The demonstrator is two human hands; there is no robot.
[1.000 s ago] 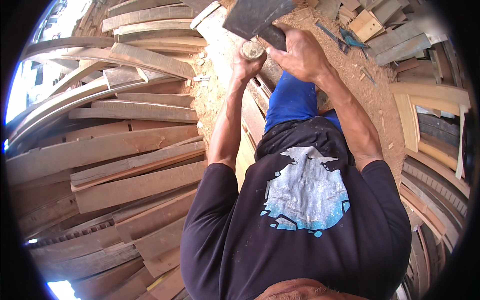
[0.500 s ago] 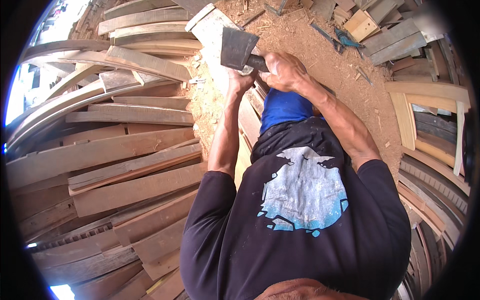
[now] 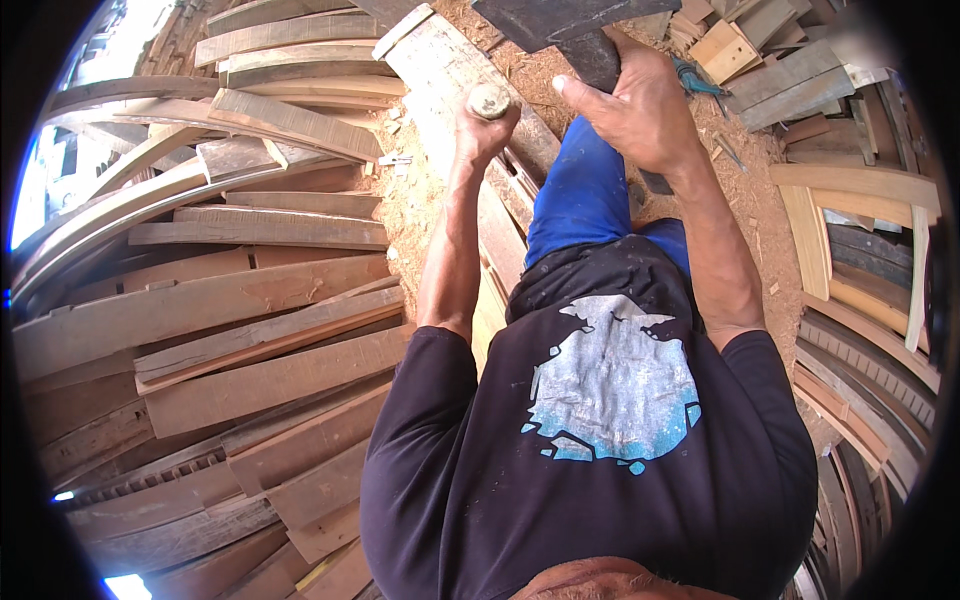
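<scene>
My left hand [image 3: 482,135] is closed around an upright chisel [image 3: 488,101]. Only the round, pale, worn butt of its handle shows above the fist; the blade is hidden below. Beneath that hand lies a long pale wooden plank [image 3: 432,62], which slants from upper left toward my legs. My right hand [image 3: 645,112] grips the short dark handle of a mallet [image 3: 560,18], thumb lying along it. The mallet's broad dark head is held up, apart from the chisel, and partly cut off by the top of the view.
Stacked boards [image 3: 270,290] and curved pieces fill the left side. Shavings cover the floor [image 3: 745,200]. A teal power tool [image 3: 695,76] lies at upper right near wood offcuts [image 3: 725,50]. A wooden frame [image 3: 808,235] stands at the right.
The mallet has lifted off from over my left hand, upward and to the right, uncovering the chisel's butt. My left hand stays in nearly the same place.
</scene>
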